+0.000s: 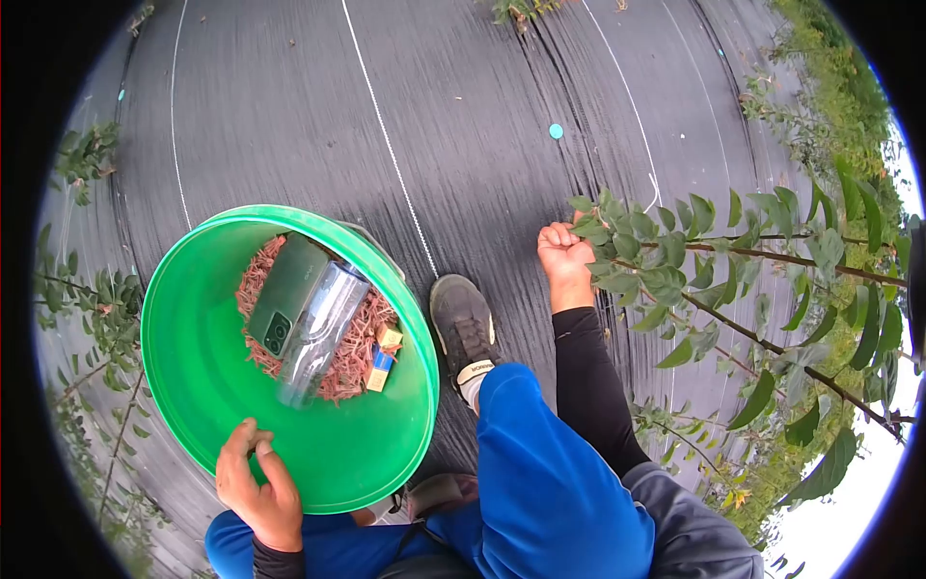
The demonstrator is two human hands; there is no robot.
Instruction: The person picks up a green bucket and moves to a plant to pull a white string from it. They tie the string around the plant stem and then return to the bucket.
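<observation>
My left hand [258, 487] is over the near rim of a green bucket [193, 318], its fingers curled and the thumb and fingertips close together in a pinch. Whatever that pinch holds, if anything, is too small to make out. Inside the bucket lies a heap of thin reddish strips [338, 378]. On the heap rest a dark green phone [285, 289], a clear plastic bottle [328, 314] and small yellow and blue boxes [380, 369]. Out to the right, my right hand [565, 259] is closed at the leafy tip of a branch [743, 253]; leaves partly cover its fingers.
Black woven ground cover [289, 87] with white lines spreads underfoot. My dark shoe [465, 323] stands just right of the bucket, beside my blue-trousered knee [550, 463]. More leafy branches [106, 309] rise along the left, and a turquoise disc [556, 131] lies ahead.
</observation>
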